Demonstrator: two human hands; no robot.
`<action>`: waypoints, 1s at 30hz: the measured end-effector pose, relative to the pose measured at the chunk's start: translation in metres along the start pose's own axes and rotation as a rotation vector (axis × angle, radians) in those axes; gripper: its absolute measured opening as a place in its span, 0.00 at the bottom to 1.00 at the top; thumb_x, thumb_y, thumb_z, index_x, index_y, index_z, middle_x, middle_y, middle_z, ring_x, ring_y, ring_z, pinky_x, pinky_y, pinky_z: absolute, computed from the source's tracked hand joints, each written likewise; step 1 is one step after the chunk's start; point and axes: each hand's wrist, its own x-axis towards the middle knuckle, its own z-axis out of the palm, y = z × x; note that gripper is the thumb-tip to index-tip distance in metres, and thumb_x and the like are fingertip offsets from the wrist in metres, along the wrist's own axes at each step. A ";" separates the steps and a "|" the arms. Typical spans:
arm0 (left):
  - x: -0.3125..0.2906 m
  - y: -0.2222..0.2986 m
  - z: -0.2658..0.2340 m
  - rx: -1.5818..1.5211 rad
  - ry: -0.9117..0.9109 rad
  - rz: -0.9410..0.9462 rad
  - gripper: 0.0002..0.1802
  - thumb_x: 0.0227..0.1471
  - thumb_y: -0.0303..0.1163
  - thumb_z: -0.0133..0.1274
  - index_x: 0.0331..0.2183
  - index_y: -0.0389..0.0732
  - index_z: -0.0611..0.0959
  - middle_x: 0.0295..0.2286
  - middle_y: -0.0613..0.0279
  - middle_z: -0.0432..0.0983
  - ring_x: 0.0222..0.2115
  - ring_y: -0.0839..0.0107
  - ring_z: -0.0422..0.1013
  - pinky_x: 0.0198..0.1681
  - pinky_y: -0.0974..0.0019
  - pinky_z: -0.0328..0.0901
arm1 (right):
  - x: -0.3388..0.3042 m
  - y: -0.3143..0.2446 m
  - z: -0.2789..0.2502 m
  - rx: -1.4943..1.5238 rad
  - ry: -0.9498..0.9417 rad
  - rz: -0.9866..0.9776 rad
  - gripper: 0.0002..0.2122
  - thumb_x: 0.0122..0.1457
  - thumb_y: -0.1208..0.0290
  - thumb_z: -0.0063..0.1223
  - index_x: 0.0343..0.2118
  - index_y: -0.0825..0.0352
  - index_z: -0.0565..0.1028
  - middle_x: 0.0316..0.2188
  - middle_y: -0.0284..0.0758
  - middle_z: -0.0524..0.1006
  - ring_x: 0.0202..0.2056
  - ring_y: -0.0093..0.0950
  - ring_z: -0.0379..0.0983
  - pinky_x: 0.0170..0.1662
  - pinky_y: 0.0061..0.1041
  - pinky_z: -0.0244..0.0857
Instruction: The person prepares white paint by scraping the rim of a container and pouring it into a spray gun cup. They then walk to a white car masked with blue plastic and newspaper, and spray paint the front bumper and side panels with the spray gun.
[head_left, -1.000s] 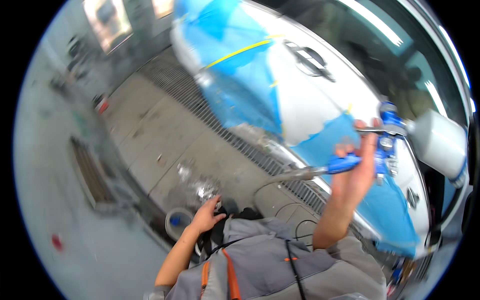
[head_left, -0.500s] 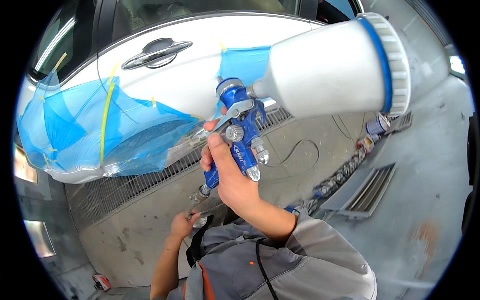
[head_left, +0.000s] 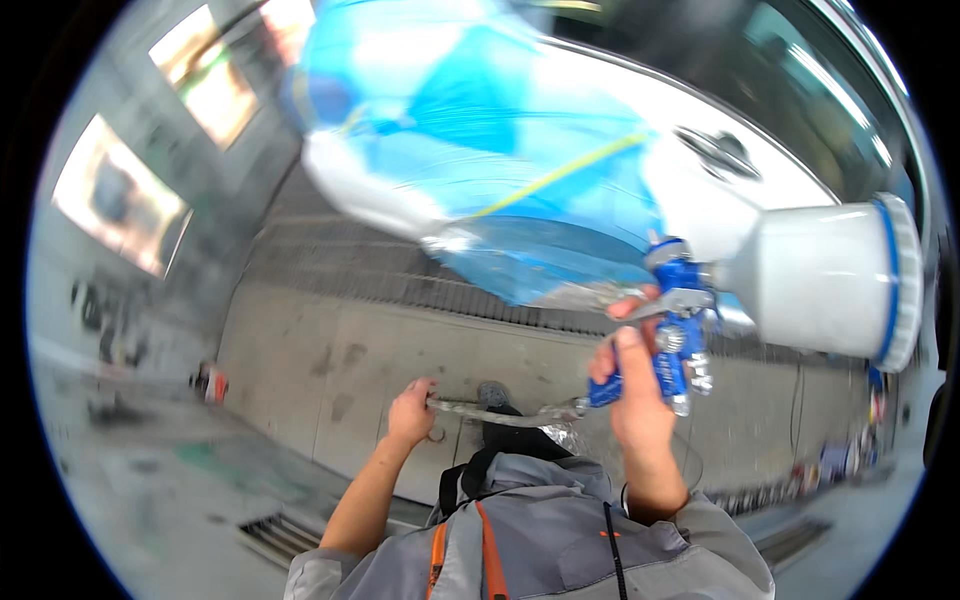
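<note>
A blue spray gun (head_left: 674, 272) is gripped in my right hand (head_left: 640, 390), with its handle in my palm and my fingers at the lever. Its large white paint cup (head_left: 815, 275), ringed in blue under a ribbed lid, juts out to the right. From the handle's base a hose (head_left: 505, 414), wrapped in clear film, runs left to my left hand (head_left: 410, 412), whose fingers are closed on it. Past the gun stands a white car (head_left: 750, 195) with a chrome door handle (head_left: 720, 152). Blue masking film (head_left: 470, 110) with yellow tape (head_left: 565, 175) covers part of it.
A floor grate (head_left: 400, 285) runs along below the car. Grey concrete (head_left: 300, 350) lies between it and me. A red and white can (head_left: 212, 383) is by the left wall, which has bright windows (head_left: 115, 195). Several containers (head_left: 840, 460) stand at the right.
My view has swung left, so the masked panel now sits top centre. The gun appears farther right and lower. My left hand is farther from the gun, with more hose stretched between them.
</note>
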 end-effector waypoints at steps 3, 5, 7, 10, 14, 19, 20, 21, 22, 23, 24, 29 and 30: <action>-0.061 -0.065 -0.008 -0.168 0.084 -0.308 0.16 0.54 0.26 0.58 0.46 0.44 0.78 0.34 0.52 0.81 0.31 0.57 0.79 0.31 0.54 0.73 | -0.034 -0.005 0.058 -0.009 -0.183 0.000 0.22 0.65 0.79 0.48 0.61 0.62 0.63 0.46 0.36 0.72 0.26 0.20 0.65 0.28 0.24 0.64; -0.071 -0.111 -0.019 -0.367 0.161 -0.498 0.15 0.56 0.28 0.59 0.46 0.43 0.77 0.33 0.51 0.80 0.27 0.60 0.79 0.27 0.57 0.72 | -0.030 0.007 0.101 -0.019 -0.286 0.017 0.22 0.65 0.79 0.49 0.62 0.64 0.62 0.47 0.37 0.72 0.25 0.20 0.66 0.28 0.23 0.65; -0.085 -0.157 -0.034 -0.529 0.278 -0.645 0.15 0.57 0.29 0.60 0.46 0.42 0.77 0.33 0.50 0.79 0.24 0.63 0.78 0.23 0.61 0.71 | -0.012 0.020 0.136 0.005 -0.382 0.056 0.23 0.65 0.80 0.49 0.62 0.67 0.62 0.48 0.39 0.72 0.26 0.20 0.67 0.29 0.25 0.66; -0.108 -0.208 -0.016 -0.470 0.348 -0.731 0.15 0.57 0.27 0.58 0.47 0.43 0.77 0.35 0.48 0.79 0.30 0.56 0.78 0.31 0.57 0.73 | 0.008 0.052 0.155 -0.068 -0.466 0.123 0.22 0.64 0.81 0.50 0.61 0.68 0.63 0.46 0.37 0.75 0.26 0.17 0.68 0.28 0.20 0.65; -0.070 -0.254 -0.060 0.027 0.228 -0.667 0.17 0.61 0.32 0.53 0.51 0.48 0.75 0.44 0.48 0.76 0.41 0.45 0.76 0.44 0.48 0.71 | 0.045 0.131 0.215 -0.266 -0.561 0.229 0.16 0.63 0.79 0.55 0.53 0.67 0.71 0.41 0.33 0.78 0.31 0.17 0.71 0.33 0.18 0.65; -0.007 -0.275 -0.190 0.259 0.202 -0.705 0.19 0.63 0.36 0.49 0.55 0.53 0.71 0.50 0.50 0.73 0.42 0.40 0.75 0.44 0.42 0.69 | 0.071 0.245 0.312 -0.409 -0.888 0.011 0.24 0.58 0.73 0.61 0.57 0.71 0.71 0.45 0.46 0.79 0.45 0.34 0.78 0.48 0.30 0.70; 0.005 -0.278 -0.216 0.293 0.229 -0.698 0.20 0.63 0.36 0.49 0.55 0.53 0.71 0.49 0.50 0.74 0.41 0.40 0.75 0.43 0.42 0.69 | 0.077 0.260 0.332 -0.367 -0.934 0.005 0.25 0.57 0.74 0.61 0.58 0.71 0.70 0.45 0.47 0.79 0.45 0.37 0.78 0.49 0.31 0.70; 0.018 -0.284 -0.236 0.315 0.246 -0.680 0.20 0.62 0.36 0.49 0.56 0.53 0.71 0.48 0.49 0.74 0.40 0.39 0.75 0.42 0.41 0.70 | 0.075 0.272 0.347 -0.366 -0.947 -0.005 0.26 0.57 0.74 0.61 0.59 0.70 0.69 0.46 0.47 0.78 0.46 0.39 0.78 0.50 0.32 0.70; 0.028 -0.286 -0.255 0.311 0.253 -0.669 0.21 0.62 0.35 0.49 0.56 0.52 0.71 0.48 0.49 0.74 0.41 0.40 0.75 0.43 0.43 0.70 | 0.081 0.275 0.365 -0.363 -1.008 0.005 0.27 0.55 0.76 0.60 0.60 0.69 0.69 0.47 0.47 0.78 0.46 0.42 0.77 0.51 0.33 0.69; 0.038 -0.295 -0.268 0.331 0.248 -0.659 0.21 0.62 0.35 0.49 0.56 0.52 0.70 0.49 0.49 0.74 0.41 0.40 0.75 0.43 0.43 0.70 | 0.087 0.283 0.381 -0.329 -1.038 -0.011 0.28 0.55 0.76 0.60 0.60 0.69 0.69 0.47 0.47 0.78 0.46 0.42 0.78 0.51 0.32 0.69; 0.043 -0.304 -0.279 0.348 0.246 -0.649 0.22 0.62 0.34 0.49 0.57 0.52 0.70 0.49 0.48 0.73 0.41 0.41 0.75 0.43 0.44 0.70 | 0.092 0.292 0.394 -0.296 -1.065 -0.027 0.28 0.54 0.77 0.60 0.60 0.69 0.69 0.47 0.47 0.78 0.46 0.42 0.78 0.51 0.32 0.69; 0.058 -0.357 -0.309 0.338 0.249 -0.692 0.26 0.60 0.30 0.53 0.59 0.49 0.68 0.51 0.46 0.72 0.44 0.40 0.75 0.44 0.44 0.70 | 0.106 0.364 0.451 -0.279 -0.898 -0.042 0.26 0.54 0.77 0.59 0.58 0.69 0.71 0.45 0.45 0.79 0.44 0.42 0.79 0.47 0.32 0.71; 0.057 -0.364 -0.315 0.328 0.240 -0.732 0.28 0.59 0.30 0.54 0.59 0.48 0.67 0.52 0.46 0.72 0.45 0.40 0.74 0.45 0.45 0.70 | 0.106 0.364 0.464 -0.333 -0.868 0.115 0.25 0.53 0.78 0.60 0.57 0.69 0.72 0.43 0.47 0.80 0.43 0.43 0.80 0.46 0.31 0.71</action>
